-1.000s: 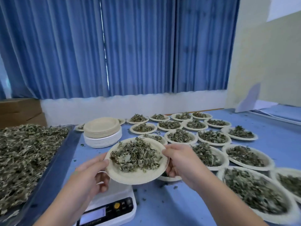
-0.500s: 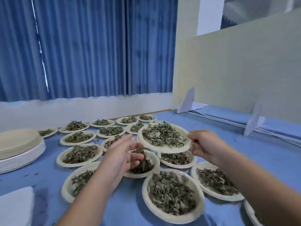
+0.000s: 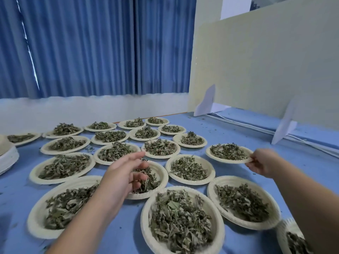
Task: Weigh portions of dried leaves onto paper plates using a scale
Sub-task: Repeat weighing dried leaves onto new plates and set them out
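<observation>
Blue curtains (image 3: pixel 88 46) fill the back, above a white wall strip (image 3: pixel 91 110). A cream divider board (image 3: pixel 266 66) stands upright along the right side of the blue tabletop (image 3: pixel 308 165). The board rests in two white slotted feet (image 3: pixel 205 101), with a white cable (image 3: pixel 256 129) running along the tabletop just in front of it.

Filled paper plates (image 3: pixel 64 166) cover most of the tabletop in close rows, each heaped with dried leaves (image 3: pixel 176 219); many rims nearly touch. A stack of empty plates (image 3: pixel 8 157) sits at the far left edge, partly cut off.

The right hand (image 3: pixel 262 165) pinches the near right rim of the held plate (image 3: pixel 212 155), thumb on top. This plate sits at the right end of the rows, near two filled neighbours on its left, with bare tabletop between it and the board. Whether it rests on the tabletop or hangs just above cannot be told.

The left hand (image 3: pixel 124 173) hovers over a middle plate (image 3: pixel 162 176), fingers loosely bent and holding nothing visible. Hand and forearm hide part of that plate and of the near-left one. The right forearm crosses a plate at the near right corner (image 3: pixel 286 233).

Leaf crumbs (image 3: pixel 254 173) dot the tabletop.
</observation>
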`<state>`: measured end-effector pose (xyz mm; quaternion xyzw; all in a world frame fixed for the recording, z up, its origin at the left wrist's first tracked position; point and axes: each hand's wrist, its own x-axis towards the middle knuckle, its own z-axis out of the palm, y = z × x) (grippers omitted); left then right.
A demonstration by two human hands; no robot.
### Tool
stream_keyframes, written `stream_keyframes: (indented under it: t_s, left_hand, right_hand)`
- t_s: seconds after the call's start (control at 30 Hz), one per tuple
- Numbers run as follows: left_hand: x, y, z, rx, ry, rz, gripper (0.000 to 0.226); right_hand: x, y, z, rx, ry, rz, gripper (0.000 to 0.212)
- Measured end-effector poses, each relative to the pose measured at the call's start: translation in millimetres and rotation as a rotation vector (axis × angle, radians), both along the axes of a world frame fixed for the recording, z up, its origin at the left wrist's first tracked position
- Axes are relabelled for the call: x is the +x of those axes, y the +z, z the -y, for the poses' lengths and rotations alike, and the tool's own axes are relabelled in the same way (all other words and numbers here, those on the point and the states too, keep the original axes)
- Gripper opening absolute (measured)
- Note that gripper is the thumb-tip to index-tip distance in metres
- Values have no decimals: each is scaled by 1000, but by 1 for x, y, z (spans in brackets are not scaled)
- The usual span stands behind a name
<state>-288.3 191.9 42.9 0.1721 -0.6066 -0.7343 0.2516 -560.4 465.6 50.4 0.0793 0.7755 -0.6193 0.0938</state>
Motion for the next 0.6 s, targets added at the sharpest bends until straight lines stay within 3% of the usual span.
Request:
stream_keyframes:
  t_s: [0.33,0.47,0.6]
  left_hand:
    - [-4,-2,-2,-60,-41,4,26]
    - [-2,-2,-2,-82,-62,8,26]
    - [1,-1,-1,-75,-70,4,26]
  right_hand:
    - [-18,-16,22,46,-19,70,27]
    - [-17,-12,25,59,-16,76,2]
    - [-11,-12,26,82,55,68,26]
